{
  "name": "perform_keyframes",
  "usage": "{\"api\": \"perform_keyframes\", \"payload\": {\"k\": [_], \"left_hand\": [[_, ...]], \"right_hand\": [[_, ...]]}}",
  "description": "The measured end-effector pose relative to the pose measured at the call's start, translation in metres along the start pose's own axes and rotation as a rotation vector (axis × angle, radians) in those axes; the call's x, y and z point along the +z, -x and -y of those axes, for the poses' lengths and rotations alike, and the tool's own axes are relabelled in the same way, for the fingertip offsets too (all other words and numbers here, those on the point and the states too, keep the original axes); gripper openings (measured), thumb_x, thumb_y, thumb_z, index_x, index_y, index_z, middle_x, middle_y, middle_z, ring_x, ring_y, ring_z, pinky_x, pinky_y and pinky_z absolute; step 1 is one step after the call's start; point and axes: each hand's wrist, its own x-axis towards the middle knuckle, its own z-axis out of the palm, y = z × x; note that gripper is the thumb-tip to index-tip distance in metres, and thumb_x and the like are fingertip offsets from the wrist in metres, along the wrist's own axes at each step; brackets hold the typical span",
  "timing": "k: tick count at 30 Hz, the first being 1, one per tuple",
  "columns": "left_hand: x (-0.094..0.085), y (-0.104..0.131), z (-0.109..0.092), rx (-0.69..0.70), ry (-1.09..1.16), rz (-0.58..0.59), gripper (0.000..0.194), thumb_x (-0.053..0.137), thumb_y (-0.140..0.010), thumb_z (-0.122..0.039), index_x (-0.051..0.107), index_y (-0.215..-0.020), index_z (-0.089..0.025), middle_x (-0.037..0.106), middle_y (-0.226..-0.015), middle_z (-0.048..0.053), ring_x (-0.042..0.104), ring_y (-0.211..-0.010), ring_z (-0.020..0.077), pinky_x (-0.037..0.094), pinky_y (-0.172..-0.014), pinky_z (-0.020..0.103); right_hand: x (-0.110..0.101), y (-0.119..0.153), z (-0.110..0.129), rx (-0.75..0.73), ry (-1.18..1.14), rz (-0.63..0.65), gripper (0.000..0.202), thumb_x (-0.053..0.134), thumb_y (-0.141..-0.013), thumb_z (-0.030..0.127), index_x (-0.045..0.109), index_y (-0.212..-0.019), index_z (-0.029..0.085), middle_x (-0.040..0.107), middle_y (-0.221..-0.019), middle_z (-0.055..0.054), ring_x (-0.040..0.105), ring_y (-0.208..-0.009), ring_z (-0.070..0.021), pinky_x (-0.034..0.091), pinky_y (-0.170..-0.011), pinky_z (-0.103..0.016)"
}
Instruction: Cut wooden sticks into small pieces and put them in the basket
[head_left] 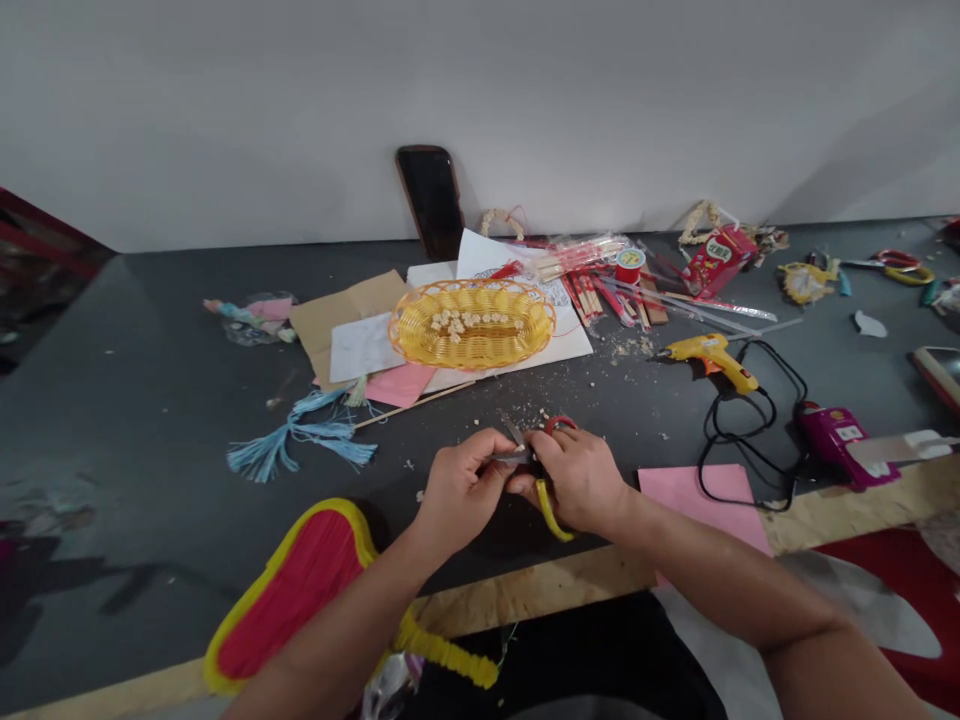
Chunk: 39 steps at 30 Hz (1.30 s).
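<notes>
My right hand (583,482) is wrapped round a pair of scissors (551,512) with one red and one yellow handle loop. The scissor blades point left and are parted, close to the fingertips of my left hand (459,492). Those fingers are pinched together on a small pale piece (520,449), most of it hidden by fingers and blades. Pale crumbs lie on the dark table just beyond both hands. Farther back, a yellow woven basket (420,345) holds several small pale pieces.
A yellow glue gun (705,352) with a black cord lies right, near a purple box (844,440). Left are a blue tassel (281,440) and a red-and-yellow fan-shaped piece (304,575). A phone (433,195) leans on the wall. Pink paper (694,485) lies beside my right forearm.
</notes>
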Motion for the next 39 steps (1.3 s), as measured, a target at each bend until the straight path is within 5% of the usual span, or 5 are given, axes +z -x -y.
{"api": "perform_keyframes", "payload": {"k": [24,33,39], "left_hand": [[0.004,0.003,0.0,0.166,-0.109,-0.133,0.016,0.05,-0.084,-0.017,0.062,-0.073,-0.018,0.068,-0.066,0.0,0.064,-0.059,0.0121,0.046,-0.054,0.019],[0.002,0.001,0.005,0.098,-0.158,-0.133,0.012,0.051,-0.086,-0.021,0.063,-0.082,-0.019,0.07,-0.072,-0.002,0.065,-0.062,0.0116,0.047,-0.059,0.019],[0.001,-0.002,0.01,0.044,-0.163,-0.147,0.013,0.054,-0.087,-0.026,0.065,-0.083,-0.019,0.07,-0.071,-0.002,0.064,-0.062,0.0116,0.046,-0.057,0.019]], "right_hand": [[-0.008,-0.001,0.007,0.035,-0.075,0.162,0.048,0.039,-0.093,0.06,0.056,-0.098,0.015,0.07,-0.073,-0.007,0.066,-0.065,-0.0198,0.034,-0.056,-0.026],[-0.01,-0.006,-0.003,0.009,-0.051,-0.003,0.058,0.047,-0.085,0.067,0.058,-0.11,0.015,0.069,-0.086,-0.01,0.064,-0.083,-0.0242,0.043,-0.07,-0.031],[-0.02,-0.008,-0.027,0.02,-0.233,-0.058,0.048,0.059,-0.082,0.058,0.059,-0.108,0.017,0.069,-0.09,-0.009,0.063,-0.085,-0.0229,0.045,-0.076,-0.032]]}}
